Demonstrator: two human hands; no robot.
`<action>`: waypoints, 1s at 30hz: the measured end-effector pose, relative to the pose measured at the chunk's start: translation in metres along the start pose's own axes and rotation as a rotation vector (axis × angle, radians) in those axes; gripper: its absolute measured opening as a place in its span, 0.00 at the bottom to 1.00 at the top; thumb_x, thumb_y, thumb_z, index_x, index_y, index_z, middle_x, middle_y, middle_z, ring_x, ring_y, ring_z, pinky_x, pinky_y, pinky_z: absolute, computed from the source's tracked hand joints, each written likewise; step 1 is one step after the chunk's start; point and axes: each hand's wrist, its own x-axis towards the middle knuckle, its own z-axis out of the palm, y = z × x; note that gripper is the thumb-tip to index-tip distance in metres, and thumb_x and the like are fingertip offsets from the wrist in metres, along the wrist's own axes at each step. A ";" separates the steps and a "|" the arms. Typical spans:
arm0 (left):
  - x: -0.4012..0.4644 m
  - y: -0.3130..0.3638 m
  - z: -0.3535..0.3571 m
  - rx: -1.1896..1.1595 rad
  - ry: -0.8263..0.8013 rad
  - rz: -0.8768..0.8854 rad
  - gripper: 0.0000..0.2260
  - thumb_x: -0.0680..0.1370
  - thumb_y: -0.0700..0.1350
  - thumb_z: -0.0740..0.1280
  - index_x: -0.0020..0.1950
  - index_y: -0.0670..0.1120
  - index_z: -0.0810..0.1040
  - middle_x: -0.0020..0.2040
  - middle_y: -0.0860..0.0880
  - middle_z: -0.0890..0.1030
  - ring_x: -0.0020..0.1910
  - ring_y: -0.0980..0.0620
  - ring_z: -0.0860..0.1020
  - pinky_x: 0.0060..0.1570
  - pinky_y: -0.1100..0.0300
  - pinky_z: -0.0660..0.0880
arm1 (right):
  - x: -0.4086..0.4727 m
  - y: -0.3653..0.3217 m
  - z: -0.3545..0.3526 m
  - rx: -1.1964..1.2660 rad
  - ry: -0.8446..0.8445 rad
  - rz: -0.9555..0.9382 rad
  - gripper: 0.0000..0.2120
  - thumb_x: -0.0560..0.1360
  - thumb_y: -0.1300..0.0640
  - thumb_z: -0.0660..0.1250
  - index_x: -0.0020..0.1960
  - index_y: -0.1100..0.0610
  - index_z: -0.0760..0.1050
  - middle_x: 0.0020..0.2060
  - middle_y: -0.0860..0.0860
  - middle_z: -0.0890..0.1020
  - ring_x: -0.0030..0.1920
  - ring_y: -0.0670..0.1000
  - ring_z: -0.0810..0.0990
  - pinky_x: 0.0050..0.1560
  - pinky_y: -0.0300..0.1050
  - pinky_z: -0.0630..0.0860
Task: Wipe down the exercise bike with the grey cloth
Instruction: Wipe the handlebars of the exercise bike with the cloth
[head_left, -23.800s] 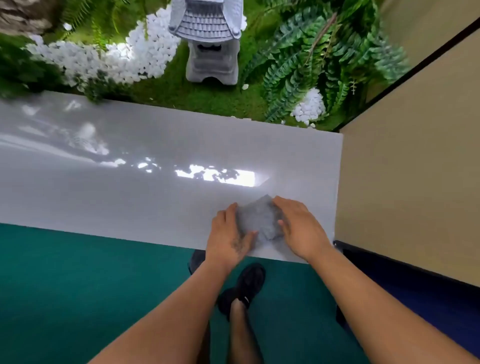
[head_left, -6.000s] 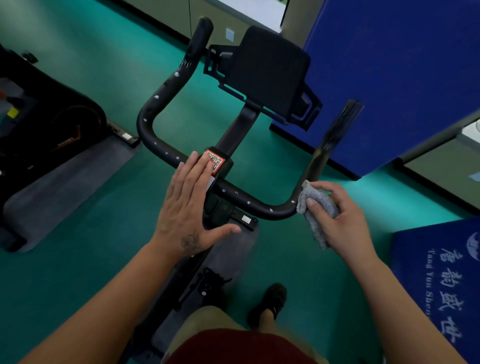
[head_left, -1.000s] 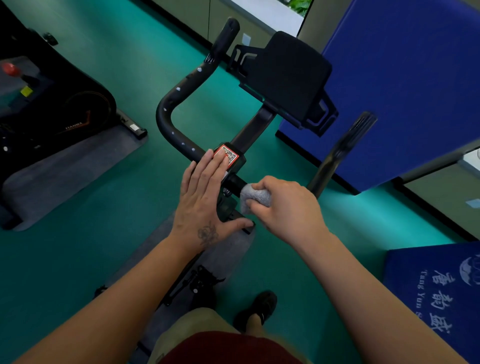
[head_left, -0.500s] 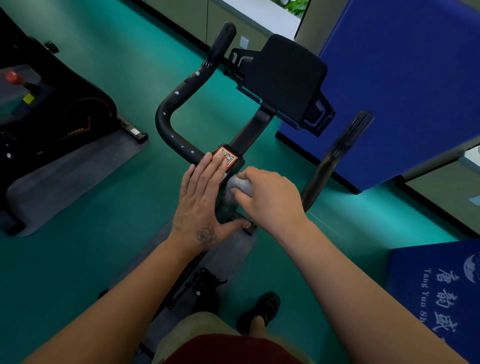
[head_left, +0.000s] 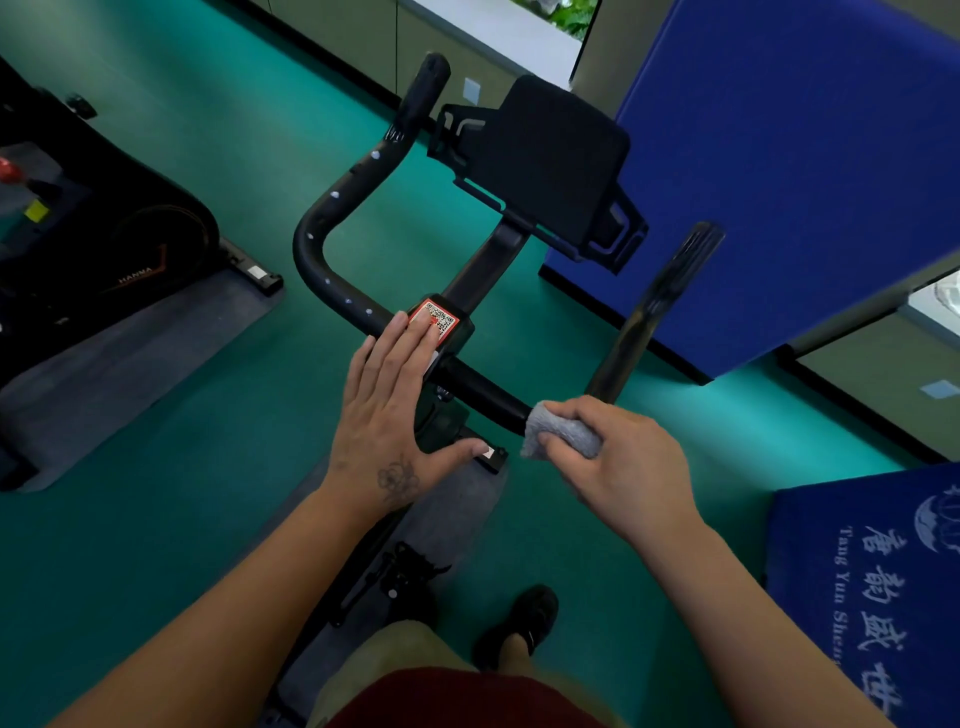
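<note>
Right hand (head_left: 618, 457) is gripping the cloth (head_left: 563, 434) around the handlebar (head_left: 483, 389); left hand (head_left: 387, 415) is resting flat beside it; a loosening grip could be dropping the cloth

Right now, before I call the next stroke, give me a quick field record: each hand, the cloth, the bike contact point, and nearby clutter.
left hand: flat, fingers straight, resting on the handlebar clamp by the QR sticker
right hand: grips the grey cloth
cloth position: wrapped on the handlebar at its right bend
bike part untouched: left handlebar arm, black console
nearby: blue mat right, second machine left
</note>
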 end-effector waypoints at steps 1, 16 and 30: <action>0.000 0.001 0.000 -0.001 0.005 -0.005 0.53 0.75 0.74 0.68 0.86 0.39 0.57 0.87 0.45 0.57 0.87 0.46 0.51 0.85 0.39 0.51 | -0.001 0.005 -0.002 0.029 0.011 0.020 0.08 0.75 0.46 0.74 0.54 0.38 0.82 0.44 0.36 0.85 0.44 0.45 0.82 0.39 0.44 0.77; 0.001 0.008 0.002 -0.099 0.050 -0.046 0.46 0.78 0.68 0.68 0.85 0.41 0.60 0.86 0.47 0.60 0.87 0.46 0.53 0.84 0.38 0.51 | 0.046 0.057 -0.039 -0.007 0.184 0.193 0.11 0.79 0.47 0.67 0.61 0.37 0.78 0.46 0.39 0.79 0.49 0.52 0.82 0.41 0.47 0.73; 0.004 0.071 0.007 -0.244 0.123 0.070 0.26 0.78 0.50 0.76 0.72 0.38 0.78 0.75 0.43 0.77 0.80 0.42 0.69 0.79 0.33 0.62 | -0.012 0.025 -0.001 0.272 0.164 -0.079 0.28 0.77 0.55 0.75 0.74 0.44 0.72 0.60 0.43 0.74 0.62 0.47 0.75 0.62 0.43 0.74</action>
